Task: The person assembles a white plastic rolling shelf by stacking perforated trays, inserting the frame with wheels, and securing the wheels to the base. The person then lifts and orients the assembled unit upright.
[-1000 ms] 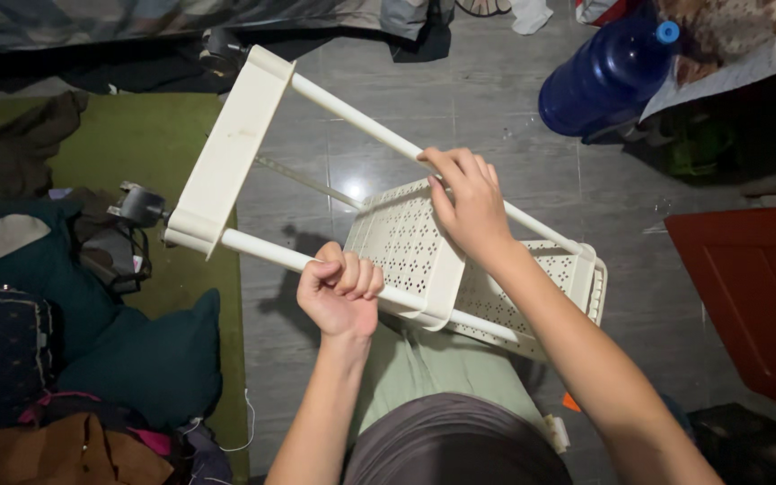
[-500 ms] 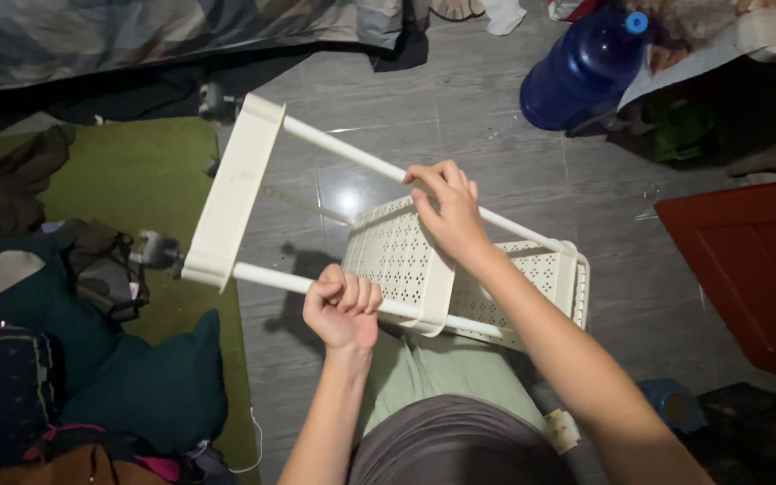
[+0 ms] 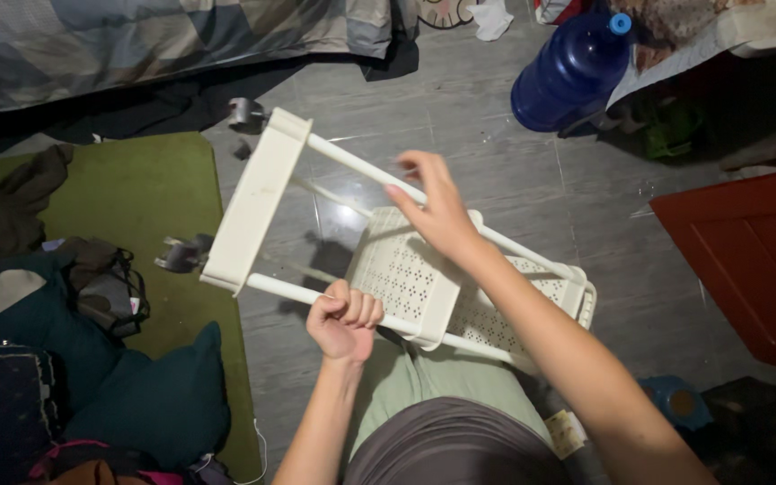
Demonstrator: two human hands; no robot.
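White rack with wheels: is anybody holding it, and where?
Yes. The left hand grips the near pole of the white plastic cart. The right hand hovers open above the far pole, not gripping.

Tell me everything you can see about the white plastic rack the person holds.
The white plastic rack lies tilted on its side above the grey floor. It has perforated shelves, round poles and a solid end panel with small castor wheels. The left hand grips the near pole; the right hand is open above the far pole.
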